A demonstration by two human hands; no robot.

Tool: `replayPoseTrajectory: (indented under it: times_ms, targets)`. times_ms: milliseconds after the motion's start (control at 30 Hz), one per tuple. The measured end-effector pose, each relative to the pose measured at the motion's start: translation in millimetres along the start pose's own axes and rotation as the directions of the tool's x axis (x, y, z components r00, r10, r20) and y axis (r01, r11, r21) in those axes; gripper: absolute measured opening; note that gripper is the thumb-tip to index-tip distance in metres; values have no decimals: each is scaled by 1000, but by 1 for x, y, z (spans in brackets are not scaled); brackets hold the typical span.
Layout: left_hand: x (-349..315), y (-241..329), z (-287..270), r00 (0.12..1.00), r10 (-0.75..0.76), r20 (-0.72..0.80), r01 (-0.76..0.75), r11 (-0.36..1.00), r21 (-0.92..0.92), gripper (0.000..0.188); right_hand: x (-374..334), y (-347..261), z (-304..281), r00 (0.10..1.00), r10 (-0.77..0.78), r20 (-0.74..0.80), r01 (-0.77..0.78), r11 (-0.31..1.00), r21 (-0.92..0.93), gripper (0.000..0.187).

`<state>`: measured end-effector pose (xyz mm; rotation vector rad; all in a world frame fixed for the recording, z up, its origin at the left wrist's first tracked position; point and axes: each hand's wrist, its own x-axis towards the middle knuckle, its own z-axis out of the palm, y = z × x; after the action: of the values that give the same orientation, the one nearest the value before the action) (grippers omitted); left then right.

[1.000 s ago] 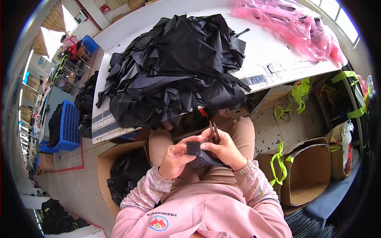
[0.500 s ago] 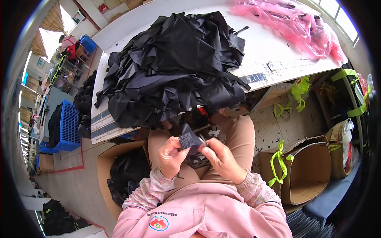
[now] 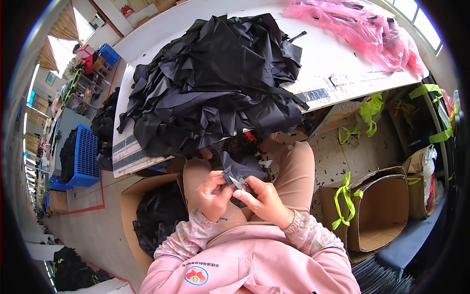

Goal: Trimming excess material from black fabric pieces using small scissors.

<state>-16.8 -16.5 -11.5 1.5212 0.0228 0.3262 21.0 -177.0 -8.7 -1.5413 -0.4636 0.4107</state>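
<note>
Between my knees, my left hand [image 3: 213, 197] pinches the edge of a black fabric piece [image 3: 245, 169] with thumb and fingers. The rest of the piece hangs away toward the table. Closed around small metal thread snips [image 3: 237, 183], my right hand [image 3: 267, 201] has the pointed blades at the pinched edge, close to my left fingertips. The snips' handle is mostly hidden in my palm. Just beyond my hands, a large heap of black fabric pieces [image 3: 205, 78] covers the near part of the white table [image 3: 323, 59] and droops over its front edge.
An open cardboard box [image 3: 126, 196] with black fabric stands by my left leg. Cardboard boxes [image 3: 382, 215] with a yellow-green ribbon [image 3: 344, 201] stand at right. Pink plastic wrapping [image 3: 362, 34] lies on the table's far right. A blue crate [image 3: 85, 152] is at left.
My right hand has moved left toward the left hand, bringing the snips' blades to the fabric edge. The fabric piece now spreads farther right and away from me.
</note>
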Motion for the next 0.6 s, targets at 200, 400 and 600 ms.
replayPoseTrajectory:
  times_ms: [200, 400, 600]
  targets:
    - [-2, -1, -1, 1000, 15, 16, -16, 995, 101, 12, 1, -8, 0, 991, -120, -63, 111, 985, -131, 33]
    - [-2, -2, 0, 997, 74, 24, -76, 991, 114, 12, 0, -4, -1, 989, -129, -68, 115, 977, -177, 32]
    - [-3, 1, 2, 998, 66, 24, -69, 990, 126, 13, -2, -3, -3, 990, -124, -68, 108, 973, -204, 31]
